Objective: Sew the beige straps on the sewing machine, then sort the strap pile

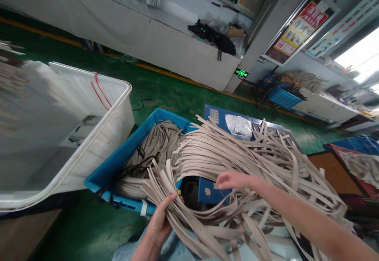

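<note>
In the head view, my left hand [161, 217] is wrapped round a bundle of flat beige strips [177, 209] near its cut ends, at the lower middle. My right hand [232, 180] hangs above the blue surface [207, 192], beside a wide heap of similar strips [213, 150]. Its fingers are curled and blurred, and whether anything is between them is too unclear to tell. The heap spreads to the right, under my right forearm. More strips [160, 138] lie coiled in a blue crate [118, 158] just left of the heap.
A large white bin [118, 115] with red cord stands at the left. Clear plastic wrap [238, 126] lies behind the heap. A long covered bench [166, 44] holding black items [213, 38] runs along the wall. Green floor [166, 91] shows between bench and crate.
</note>
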The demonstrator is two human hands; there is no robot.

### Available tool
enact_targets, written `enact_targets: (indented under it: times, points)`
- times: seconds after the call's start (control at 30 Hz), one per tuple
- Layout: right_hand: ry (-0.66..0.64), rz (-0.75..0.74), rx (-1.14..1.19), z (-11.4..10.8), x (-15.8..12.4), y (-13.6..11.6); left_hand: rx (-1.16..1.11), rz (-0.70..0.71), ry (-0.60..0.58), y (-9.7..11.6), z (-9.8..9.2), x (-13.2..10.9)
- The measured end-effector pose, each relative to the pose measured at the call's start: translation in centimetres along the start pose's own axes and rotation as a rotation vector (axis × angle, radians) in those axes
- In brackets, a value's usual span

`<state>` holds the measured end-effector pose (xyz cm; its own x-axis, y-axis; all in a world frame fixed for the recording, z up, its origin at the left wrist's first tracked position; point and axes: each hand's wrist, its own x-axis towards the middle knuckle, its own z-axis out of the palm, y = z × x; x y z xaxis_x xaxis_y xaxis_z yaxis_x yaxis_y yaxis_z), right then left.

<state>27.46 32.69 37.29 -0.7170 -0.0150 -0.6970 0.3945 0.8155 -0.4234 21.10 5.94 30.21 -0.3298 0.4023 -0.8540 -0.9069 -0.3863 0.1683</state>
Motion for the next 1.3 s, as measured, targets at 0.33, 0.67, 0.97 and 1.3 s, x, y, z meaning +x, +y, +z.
enact_targets:
  times: [0.33,0.67,0.97,1.3]
  points:
    - [0.519,0.31,-0.353,-4.1,7.2,1.2,-0.006,0.002,0.019,-0.7,-0.7,-0.5]
    - [0.56,0.22,-0.33,-3.6,5.5,1.3,0.002,-0.023,0.006,-0.5,-0.5,-0.5]
    - [0.121,-0.212,-0.005,6.2,-4.3,0.6,-0.045,-0.027,-0.074,0.0,0.5,1.2]
    - [0.012,-0.019,0.178,7.0,-8.6,2.1,0.001,-0.058,-0.09,0.0,1.1,0.4]
